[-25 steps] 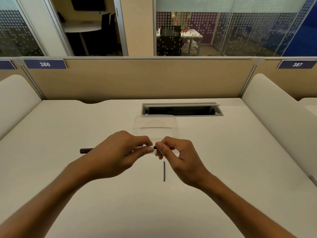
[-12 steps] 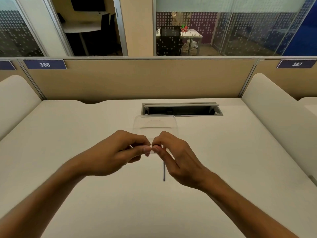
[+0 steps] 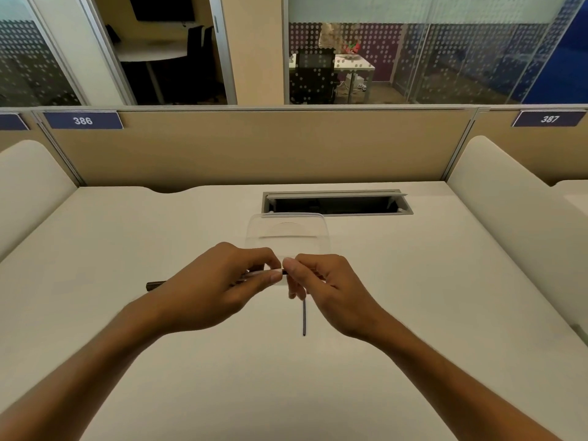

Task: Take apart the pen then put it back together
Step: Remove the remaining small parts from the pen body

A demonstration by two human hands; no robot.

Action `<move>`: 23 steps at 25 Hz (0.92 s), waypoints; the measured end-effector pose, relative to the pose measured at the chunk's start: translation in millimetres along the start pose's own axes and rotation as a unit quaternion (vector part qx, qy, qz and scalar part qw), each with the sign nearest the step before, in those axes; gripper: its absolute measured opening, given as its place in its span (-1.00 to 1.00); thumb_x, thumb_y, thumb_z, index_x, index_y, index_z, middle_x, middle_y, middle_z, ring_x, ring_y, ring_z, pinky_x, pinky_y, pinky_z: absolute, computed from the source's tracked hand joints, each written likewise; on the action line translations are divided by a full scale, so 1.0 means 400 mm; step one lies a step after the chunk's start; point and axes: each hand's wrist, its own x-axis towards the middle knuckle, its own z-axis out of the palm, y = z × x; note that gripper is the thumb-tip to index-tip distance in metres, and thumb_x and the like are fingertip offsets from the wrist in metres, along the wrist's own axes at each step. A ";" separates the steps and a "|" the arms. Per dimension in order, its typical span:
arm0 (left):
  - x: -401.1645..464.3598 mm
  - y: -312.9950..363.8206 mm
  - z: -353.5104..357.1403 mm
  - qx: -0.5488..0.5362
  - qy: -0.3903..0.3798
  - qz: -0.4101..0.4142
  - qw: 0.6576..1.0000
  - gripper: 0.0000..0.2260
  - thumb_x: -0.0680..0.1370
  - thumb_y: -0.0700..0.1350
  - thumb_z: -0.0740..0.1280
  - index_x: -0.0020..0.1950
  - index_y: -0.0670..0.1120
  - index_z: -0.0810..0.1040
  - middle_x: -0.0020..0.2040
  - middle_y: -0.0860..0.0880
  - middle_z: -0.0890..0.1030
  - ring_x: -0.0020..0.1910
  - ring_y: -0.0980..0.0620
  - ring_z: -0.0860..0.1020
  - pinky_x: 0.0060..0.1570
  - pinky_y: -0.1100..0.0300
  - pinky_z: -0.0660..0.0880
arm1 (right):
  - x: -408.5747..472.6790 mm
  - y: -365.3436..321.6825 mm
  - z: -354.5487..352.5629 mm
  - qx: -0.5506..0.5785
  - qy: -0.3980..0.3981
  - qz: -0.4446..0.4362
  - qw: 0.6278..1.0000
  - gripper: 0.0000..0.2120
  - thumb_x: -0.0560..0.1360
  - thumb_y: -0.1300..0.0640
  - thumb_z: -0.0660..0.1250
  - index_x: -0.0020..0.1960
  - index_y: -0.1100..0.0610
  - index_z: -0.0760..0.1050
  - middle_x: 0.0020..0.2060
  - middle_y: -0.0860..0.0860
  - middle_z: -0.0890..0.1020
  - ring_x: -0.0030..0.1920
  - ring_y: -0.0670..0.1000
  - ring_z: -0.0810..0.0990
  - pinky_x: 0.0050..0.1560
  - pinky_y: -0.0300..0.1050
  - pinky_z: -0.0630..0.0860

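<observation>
Here, my left hand (image 3: 211, 289) is gripping the pen barrel (image 3: 254, 275) sideways above the desk (image 3: 127, 249), its dark end poking out to the left. My right hand (image 3: 331, 291) is pinching the barrel's right tip, perhaps a small end piece, though my fingers are hiding it. A thin dark refill (image 3: 304, 318) is lying on the desk just nearer. A clear plastic container (image 3: 288, 230) is sitting beyond.

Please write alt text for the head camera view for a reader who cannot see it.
Two bare hands, left hand and right hand, hold a dark pen level above a pale desk, fingertips meeting at one end. A thin dark refill lies below; a clear plastic container sits behind.
</observation>
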 end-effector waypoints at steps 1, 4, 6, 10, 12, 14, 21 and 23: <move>0.001 0.000 0.001 0.014 0.005 -0.001 1.000 -0.83 0.59 0.08 0.19 0.05 0.09 0.54 -0.47 0.12 0.43 -0.48 0.06 0.37 -0.43 0.32 0.22 | 0.003 0.001 0.000 0.018 -0.008 0.012 1.000 -0.65 0.62 -0.08 0.14 -0.26 0.00 0.53 -0.40 -0.15 0.57 -0.31 -0.14 0.55 -0.21 -0.29 0.50; 0.007 0.002 0.000 0.026 0.006 0.003 1.000 -0.82 0.59 0.08 0.16 0.06 0.09 0.53 -0.53 0.04 0.35 -0.50 0.04 0.34 -0.43 0.26 0.22 | 0.002 0.001 0.003 0.017 -0.011 0.017 1.000 -0.69 0.62 -0.03 0.15 -0.21 0.03 0.53 -0.37 -0.18 0.56 -0.29 -0.15 0.54 -0.21 -0.29 0.48; 0.009 0.005 -0.004 0.007 0.002 0.008 1.000 -0.80 0.60 0.08 0.15 0.04 0.08 0.54 -0.54 0.05 0.33 -0.49 0.04 0.33 -0.42 0.27 0.24 | -0.003 0.001 0.006 -0.020 0.005 -0.012 1.000 -0.73 0.63 -0.01 0.15 -0.16 0.04 0.52 -0.33 -0.18 0.55 -0.25 -0.12 0.54 -0.22 -0.30 0.46; 0.008 0.000 -0.018 -0.099 -0.027 0.009 0.995 -0.78 0.60 0.07 0.17 0.01 0.05 0.57 -0.47 0.11 0.41 -0.46 0.10 0.35 -0.41 0.30 0.31 | 0.001 -0.002 -0.003 -0.124 0.026 -0.150 0.981 -0.75 0.62 0.07 0.15 -0.06 0.19 0.51 -0.23 0.00 0.55 -0.22 -0.09 0.48 -0.22 -0.29 0.44; 0.008 -0.002 -0.024 -0.161 -0.061 0.000 0.985 -0.78 0.58 0.07 0.19 -0.04 0.03 0.58 -0.43 0.11 0.40 -0.46 0.11 0.30 -0.43 0.34 0.26 | 0.006 0.001 -0.015 -0.198 0.023 -0.228 0.953 -0.73 0.62 0.09 0.14 -0.04 0.25 0.52 -0.20 0.10 0.57 -0.21 -0.01 0.48 -0.23 -0.15 0.46; 0.007 -0.002 -0.027 -0.174 -0.069 -0.005 0.982 -0.79 0.58 0.06 0.20 -0.06 0.03 0.58 -0.42 0.10 0.40 -0.45 0.10 0.30 -0.42 0.34 0.27 | 0.007 0.008 -0.021 -0.233 0.025 -0.260 0.937 -0.70 0.63 0.08 0.13 -0.04 0.26 0.53 -0.19 0.13 0.59 -0.21 0.05 0.51 -0.23 -0.10 0.47; -0.004 0.007 0.013 0.168 0.009 0.021 0.985 -0.80 0.60 0.08 0.14 0.13 0.13 0.51 -0.23 0.13 0.64 -0.38 0.10 0.45 -0.33 0.16 0.45 | -0.007 0.006 0.007 0.003 0.013 0.025 1.000 -0.68 0.61 0.00 0.15 -0.25 0.04 0.53 -0.39 -0.08 0.58 -0.29 -0.09 0.59 -0.21 -0.17 0.52; -0.004 0.006 0.013 0.188 0.008 0.025 0.982 -0.75 0.60 0.10 0.11 0.16 0.11 0.51 -0.12 0.13 0.67 -0.31 0.09 0.52 -0.29 0.19 0.47 | -0.006 0.006 0.009 0.062 -0.018 0.064 0.996 -0.61 0.65 0.05 0.12 -0.32 0.03 0.47 -0.44 -0.09 0.53 -0.33 -0.07 0.57 -0.25 -0.31 0.45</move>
